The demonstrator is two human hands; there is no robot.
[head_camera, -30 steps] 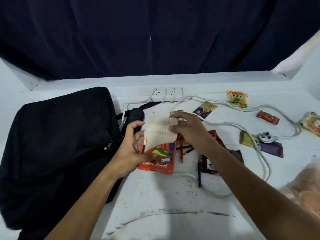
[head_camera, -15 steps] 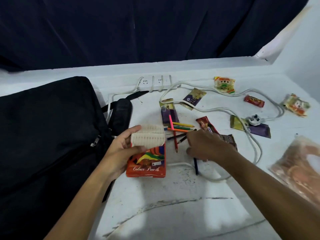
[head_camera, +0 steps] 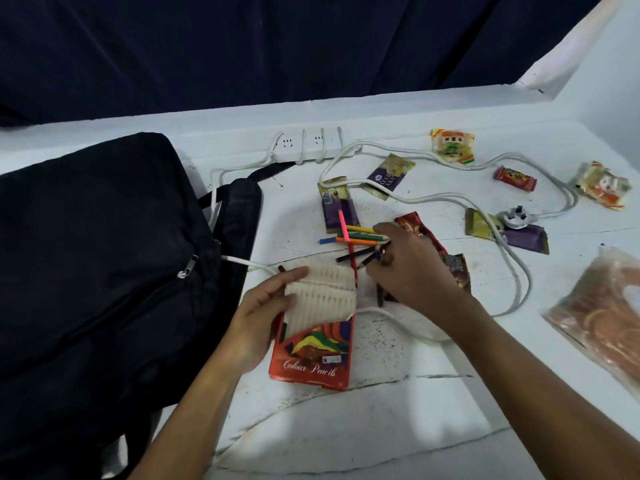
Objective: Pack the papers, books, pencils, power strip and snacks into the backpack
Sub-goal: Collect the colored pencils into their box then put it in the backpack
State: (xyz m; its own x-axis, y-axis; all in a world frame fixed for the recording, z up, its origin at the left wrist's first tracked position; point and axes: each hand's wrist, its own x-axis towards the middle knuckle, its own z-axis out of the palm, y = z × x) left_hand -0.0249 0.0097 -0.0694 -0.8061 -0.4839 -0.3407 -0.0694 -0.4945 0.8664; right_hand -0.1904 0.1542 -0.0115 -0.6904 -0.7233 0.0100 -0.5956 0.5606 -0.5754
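From the head camera, the left hand holds the red colour pencil box: the thumb lies across the pale ribbed tray that sticks out of the box top, and the other fingers are curled behind the box. The right hand reaches over the loose pencils, just beyond the tray; its fingers are bent down onto the dark pencils, but I cannot tell if they really pinch one. The black backpack lies directly left of the left-hand fingers. The white power strip sits far beyond both hands, and its cable loops to the right of the right fingers. Snack packets are scattered beyond and right of the right fingertips.
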